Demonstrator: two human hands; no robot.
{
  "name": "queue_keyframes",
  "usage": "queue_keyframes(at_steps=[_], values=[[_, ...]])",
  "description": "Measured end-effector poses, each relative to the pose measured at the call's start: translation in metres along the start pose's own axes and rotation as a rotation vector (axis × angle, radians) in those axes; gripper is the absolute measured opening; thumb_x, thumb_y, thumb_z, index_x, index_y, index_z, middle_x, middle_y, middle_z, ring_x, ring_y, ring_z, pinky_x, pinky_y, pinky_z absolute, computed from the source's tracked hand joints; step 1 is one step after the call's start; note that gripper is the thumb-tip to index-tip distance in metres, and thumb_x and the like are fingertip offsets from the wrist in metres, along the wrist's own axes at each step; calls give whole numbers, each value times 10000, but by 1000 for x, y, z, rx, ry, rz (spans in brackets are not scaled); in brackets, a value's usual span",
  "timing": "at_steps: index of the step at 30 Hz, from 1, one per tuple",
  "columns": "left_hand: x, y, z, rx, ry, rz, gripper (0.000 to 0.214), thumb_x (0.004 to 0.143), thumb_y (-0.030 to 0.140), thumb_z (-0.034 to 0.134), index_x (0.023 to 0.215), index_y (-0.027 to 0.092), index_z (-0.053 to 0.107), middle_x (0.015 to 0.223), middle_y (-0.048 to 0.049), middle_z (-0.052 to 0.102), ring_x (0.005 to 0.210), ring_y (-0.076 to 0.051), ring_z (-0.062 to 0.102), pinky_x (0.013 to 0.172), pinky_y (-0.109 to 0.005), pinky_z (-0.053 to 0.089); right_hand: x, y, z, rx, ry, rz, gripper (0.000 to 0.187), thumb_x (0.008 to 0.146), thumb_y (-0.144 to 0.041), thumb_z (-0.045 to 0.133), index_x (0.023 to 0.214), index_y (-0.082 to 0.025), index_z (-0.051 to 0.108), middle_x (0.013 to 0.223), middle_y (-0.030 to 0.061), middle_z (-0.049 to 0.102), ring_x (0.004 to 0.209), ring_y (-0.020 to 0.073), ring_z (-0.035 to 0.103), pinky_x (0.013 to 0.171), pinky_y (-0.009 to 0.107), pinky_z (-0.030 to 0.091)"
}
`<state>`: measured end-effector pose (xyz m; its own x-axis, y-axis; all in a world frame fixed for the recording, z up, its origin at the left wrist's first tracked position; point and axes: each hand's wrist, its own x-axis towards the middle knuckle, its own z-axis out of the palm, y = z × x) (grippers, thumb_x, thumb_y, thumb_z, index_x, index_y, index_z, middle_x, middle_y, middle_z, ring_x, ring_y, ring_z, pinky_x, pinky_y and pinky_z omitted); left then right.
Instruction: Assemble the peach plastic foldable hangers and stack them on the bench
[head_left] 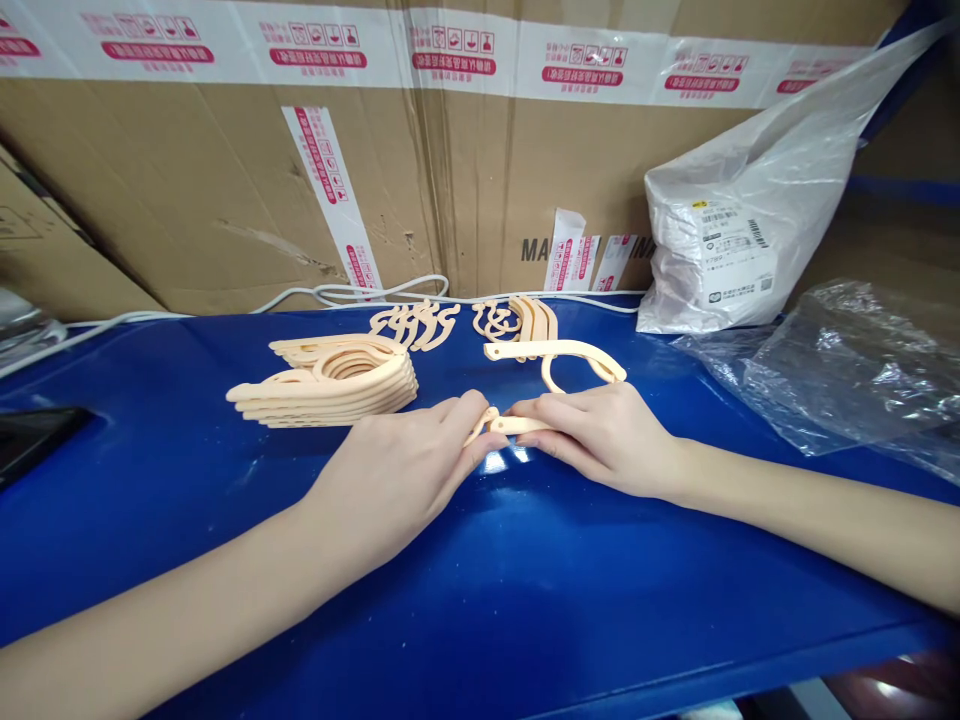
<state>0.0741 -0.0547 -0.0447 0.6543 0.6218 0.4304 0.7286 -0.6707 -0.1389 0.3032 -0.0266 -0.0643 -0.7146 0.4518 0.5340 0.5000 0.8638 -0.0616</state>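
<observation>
Cream plastic folding-hanger parts meet between my two hands just above the blue table. My left hand [397, 455] is closed, pinching a small curved hanger hook [481, 426] between thumb and fingers. My right hand [604, 430] is closed around a hanger arm [517, 426], whose holed end touches the hook. Behind the right hand lies a longer curved hanger piece [562, 349] with a ring-like part below it; the hand partly covers it. Beyond my left hand is a neat stack of folded hangers [337, 385]. My palms hide much of the held parts.
Loose hooks [416, 325] and curved hanger arms [536, 325] lie at the back of the blue table [480, 600]. A white cable [330, 295] runs before cardboard boxes [480, 180]. On the right are a white bag [720, 240] and clear plastic [840, 370]; a black object [37, 440] sits left.
</observation>
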Motion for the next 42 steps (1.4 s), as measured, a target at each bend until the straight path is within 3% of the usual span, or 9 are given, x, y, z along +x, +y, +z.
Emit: queue_keyframes(at_steps=[10,19,25,36,42], values=[[-5,-4,3,233,121,152,412,1055,349,265,761,184,501,549,22,534,445,-140,554,409,-266,281,0,-1,1,-21,-35,-53,341,1037,-348,385,1035,-132,649,822,12,744,669,110,688,561,231,416],[-10,1,4,89,87,103,369,1053,322,243,814,179,486,568,19,575,439,-152,592,384,-261,301,-1,-1,1,-107,-34,-112,376,1044,-363,357,1037,-140,661,774,9,725,566,96,616,518,238,380],[-12,4,4,12,-15,66,325,1050,330,237,861,193,463,570,40,572,404,-162,580,363,-261,331,-1,-2,1,-153,14,-163,382,1046,-347,353,1039,-127,666,767,10,726,549,100,623,503,242,412],[-9,3,5,174,124,184,343,1037,219,256,776,177,475,546,20,536,402,-149,567,355,-270,308,-1,-2,0,-142,20,-167,393,1048,-358,355,1054,-124,671,780,8,735,543,93,619,490,242,406],[-11,2,7,168,84,205,303,1016,171,278,794,169,484,587,10,554,430,-157,591,356,-274,339,-3,0,0,-138,-5,-156,394,1048,-368,351,1079,-135,667,782,6,736,525,91,604,480,250,387]])
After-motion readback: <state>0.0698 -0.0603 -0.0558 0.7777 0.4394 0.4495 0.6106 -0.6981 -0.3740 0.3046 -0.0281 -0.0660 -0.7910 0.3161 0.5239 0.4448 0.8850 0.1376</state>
